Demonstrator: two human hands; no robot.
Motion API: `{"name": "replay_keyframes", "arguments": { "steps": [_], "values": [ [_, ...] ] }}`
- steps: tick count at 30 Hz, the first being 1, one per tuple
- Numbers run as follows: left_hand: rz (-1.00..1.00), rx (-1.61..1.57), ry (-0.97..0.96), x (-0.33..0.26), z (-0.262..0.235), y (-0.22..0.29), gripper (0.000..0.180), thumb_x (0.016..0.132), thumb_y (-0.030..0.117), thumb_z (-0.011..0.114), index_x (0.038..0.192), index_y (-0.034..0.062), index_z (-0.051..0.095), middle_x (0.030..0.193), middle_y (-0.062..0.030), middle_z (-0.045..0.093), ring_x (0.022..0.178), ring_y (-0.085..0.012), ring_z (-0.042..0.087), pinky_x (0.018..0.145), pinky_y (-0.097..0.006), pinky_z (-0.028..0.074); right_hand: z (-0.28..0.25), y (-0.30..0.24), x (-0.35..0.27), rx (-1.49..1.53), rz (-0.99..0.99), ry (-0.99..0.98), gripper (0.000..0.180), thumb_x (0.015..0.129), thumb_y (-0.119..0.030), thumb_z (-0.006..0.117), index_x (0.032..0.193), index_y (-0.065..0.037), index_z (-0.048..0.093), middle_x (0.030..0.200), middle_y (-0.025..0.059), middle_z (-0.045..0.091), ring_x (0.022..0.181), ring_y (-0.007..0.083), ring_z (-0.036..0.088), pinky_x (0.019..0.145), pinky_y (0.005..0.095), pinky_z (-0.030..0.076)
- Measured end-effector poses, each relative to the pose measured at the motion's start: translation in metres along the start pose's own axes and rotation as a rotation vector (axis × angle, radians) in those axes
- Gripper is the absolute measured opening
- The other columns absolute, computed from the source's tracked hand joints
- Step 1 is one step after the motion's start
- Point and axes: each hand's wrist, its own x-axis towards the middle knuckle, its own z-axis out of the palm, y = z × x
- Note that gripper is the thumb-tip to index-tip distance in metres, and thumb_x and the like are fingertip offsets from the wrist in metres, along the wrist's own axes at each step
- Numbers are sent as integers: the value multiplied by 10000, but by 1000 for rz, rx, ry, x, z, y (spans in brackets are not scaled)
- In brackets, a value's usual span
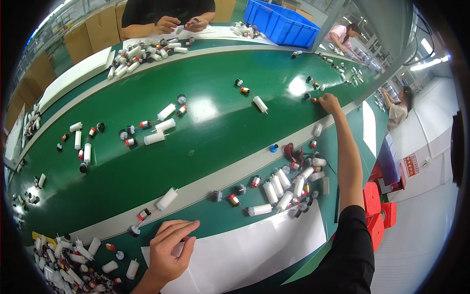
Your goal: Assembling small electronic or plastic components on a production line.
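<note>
Reach: right hand is stretching far out across the green conveyor belt, its fingertips pinching at a small red-and-black part near the belt's far right stretch; whether the part is already gripped I cannot tell, it is too small.
Support: left hand is resting loose and flat, fingers spread, on the edge of a white sheet at the near rail, holding nothing.
Near stock: white plastic cylinders and small black caps are lying in a loose cluster just beside the right forearm, with a blue cap and a red cable bundle close to it.
Left pile: heap of white cylinders and caps is sitting beside the left wrist.
Others: person in black is working at the far side; a blue crate is standing behind the belt.
Risk, slip: the pinch is being made at full arm's length on a tiny part, so it is likely to be fumbled and left rolling among the neighbouring black caps.
Risk, sweep: the sleeve and forearm are passing right over the near cluster, so pulling back low could be knocking cylinders off the rail.
Risk, sheet: weight leaning on the left hand could be sliding the white sheet.
</note>
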Motion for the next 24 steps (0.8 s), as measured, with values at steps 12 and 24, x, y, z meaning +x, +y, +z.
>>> {"name": "replay_keyframes", "arguments": {
  "steps": [12, 24],
  "values": [
    [-91, 69, 62, -2, 0, -4, 491, 791, -86, 577, 1282, -79, 577, 1094, -190, 718, 1044, -259, 603, 704, -270, 547, 29, 10, 57, -100, -38, 133, 470, 967, -410, 547, 1295, -74, 558, 1332, 235, 552, 1167, 414, 581, 973, 477, 473],
    [-40, 76, 17, 5, 0, 2, 328, 792, -86, 672, 1111, -16, 709, 1037, -145, 719, 949, -258, 646, 722, -292, 550, -18, -91, 8, 356, -107, -96, 637, 855, -619, 640, 858, 13, 717, 608, 120, 611, 503, 227, 612, 486, 363, 477]
  ]
}}
